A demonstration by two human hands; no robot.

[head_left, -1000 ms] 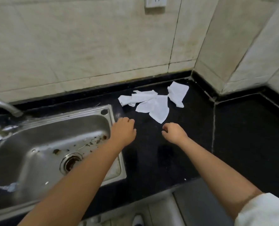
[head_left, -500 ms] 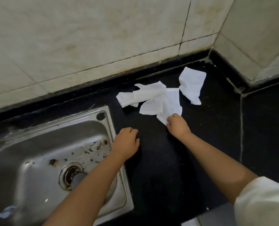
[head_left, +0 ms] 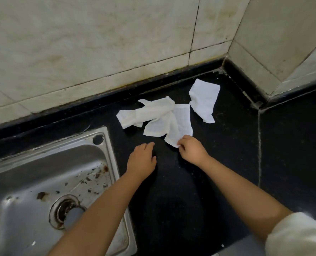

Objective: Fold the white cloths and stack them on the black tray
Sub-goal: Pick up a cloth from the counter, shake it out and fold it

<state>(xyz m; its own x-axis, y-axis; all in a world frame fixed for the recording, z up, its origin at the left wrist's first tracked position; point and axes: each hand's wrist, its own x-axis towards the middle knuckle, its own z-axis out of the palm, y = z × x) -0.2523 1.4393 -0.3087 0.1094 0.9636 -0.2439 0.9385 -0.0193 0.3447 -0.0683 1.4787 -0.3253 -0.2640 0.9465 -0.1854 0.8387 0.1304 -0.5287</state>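
Nearest the camera, two bare forearms extend forward over the black surface [head_left: 292, 145]; a white sleeve [head_left: 299, 237] covers the right upper arm.

The left hand [head_left: 141, 159] rests palm down, fingers loosely together and slightly curled. It holds nothing. Directly to its left is the rim of the steel sink [head_left: 114, 163], which contains debris and a drain [head_left: 64, 209] set nearer the camera than the hand.

The right hand [head_left: 191, 149] is beside the left hand, apart from it. Its thumb and fingers are pinched on the near corner of the nearest white cloth [head_left: 179, 124]. The rest of this cloth lies flat on the surface, extending away from the hand.

Beyond the right hand, a crumpled cloth [head_left: 153, 110] overlaps the far-left part of the pinched cloth and reaches further left, ending beyond the left hand. Whether this crumpled mass is one piece or several cannot be determined.

Beyond and to the right of the right hand lies a separate cloth [head_left: 204, 99], partly folded; whether it touches the pinched cloth cannot be determined.

Farthest from both hands, the surface meets a tiled wall [head_left: 98, 43], which turns a corner at the right.
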